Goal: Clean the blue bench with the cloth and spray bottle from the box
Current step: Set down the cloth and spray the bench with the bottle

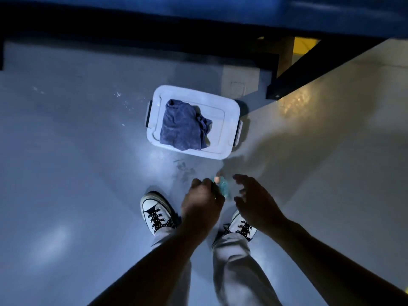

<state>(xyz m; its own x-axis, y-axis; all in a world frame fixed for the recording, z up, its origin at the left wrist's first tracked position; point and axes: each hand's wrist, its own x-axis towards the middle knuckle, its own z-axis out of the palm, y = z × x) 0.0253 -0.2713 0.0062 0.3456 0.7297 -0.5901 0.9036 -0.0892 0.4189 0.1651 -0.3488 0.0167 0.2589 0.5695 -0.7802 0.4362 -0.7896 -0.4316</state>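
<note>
A white plastic box (pixel 227 111) with dark side latches stands on the grey floor, its lid on. A crumpled blue-grey cloth (pixel 183 127) lies on top of the lid. The blue bench (pixel 220 9) runs across the top of the view. My left hand (pixel 202 199) is closed around a small teal spray bottle (pixel 221 186) with a pale nozzle, held below the box; most of the bottle is hidden by the fingers. My right hand (pixel 256 200) hovers just right of the bottle, fingers spread and curled, holding nothing.
My two white sneakers (pixel 156 214) stand on the floor under my hands. A dark frame leg (pixel 309 69) of the bench slants down at the right, with a yellow patch (pixel 305 46) behind it. Wet marks (pixel 184 168) spot the floor near the box.
</note>
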